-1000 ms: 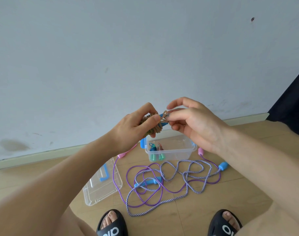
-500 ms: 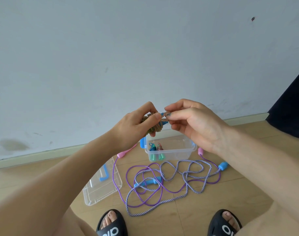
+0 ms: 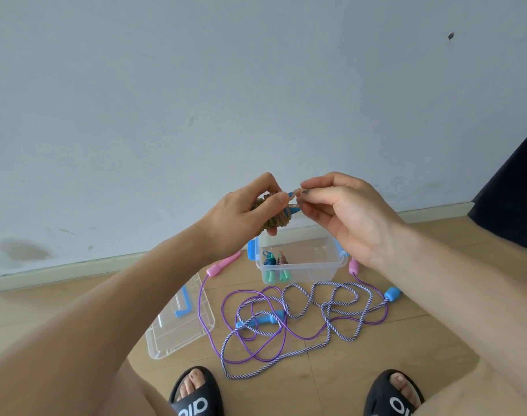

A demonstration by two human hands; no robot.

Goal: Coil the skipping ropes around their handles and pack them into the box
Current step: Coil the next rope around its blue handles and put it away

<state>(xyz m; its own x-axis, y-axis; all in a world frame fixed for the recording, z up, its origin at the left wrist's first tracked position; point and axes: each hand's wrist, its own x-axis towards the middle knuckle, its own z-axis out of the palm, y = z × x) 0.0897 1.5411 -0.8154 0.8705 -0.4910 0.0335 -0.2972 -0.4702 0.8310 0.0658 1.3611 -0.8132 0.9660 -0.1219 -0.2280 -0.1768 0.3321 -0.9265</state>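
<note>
Left hand (image 3: 241,217): grips the coiled brown rope bundle (image 3: 275,219), steadying it above the box.
Right hand (image 3: 343,211): pinches the rope's loose end (image 3: 296,194), likely to tuck it.
Clear plastic box (image 3: 301,273): open on the floor, one coiled rope inside.
Purple ropes (image 3: 289,316): uncoiled, tangled in front of the box.

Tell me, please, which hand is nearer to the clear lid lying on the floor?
Left. The left hand is raised above and just right of the lid; the right hand is farther right.

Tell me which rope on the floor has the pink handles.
The thin plain purple rope: its ends run to the pink handles left and right of the box. The striped twisted rope has blue handles.
</note>
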